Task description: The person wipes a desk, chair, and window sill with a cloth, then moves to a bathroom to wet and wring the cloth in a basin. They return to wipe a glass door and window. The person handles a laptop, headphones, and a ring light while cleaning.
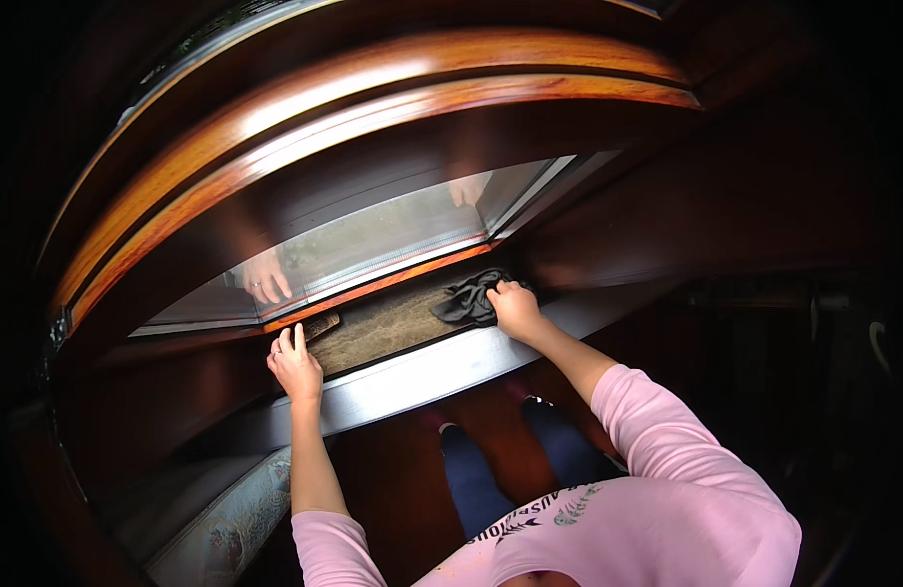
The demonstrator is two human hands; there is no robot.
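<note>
My right hand (514,309) is closed on a crumpled black cloth (465,300), which lies at the right end of a grainy brown ledge (388,328). At the ledge's left end is my left hand (296,364), empty, its fingers apart and extended. Those fingertips reach the lower edge of the glossy wooden frame (403,276); whether they press on it I cannot tell. Close by the left fingertips sits a small brown piece (321,325), its kind unclear. Beyond the ledge, the glass pane (393,230) reflects both hands.
A shiny pale strip (412,377) runs along the ledge's near side. Curved, polished wooden rails (373,83) cross above the glass. Dark panels (667,215) flank the right side. At lower left is a pale patterned cushion or fabric (231,519). My legs (471,474) stand on a reddish-brown floor.
</note>
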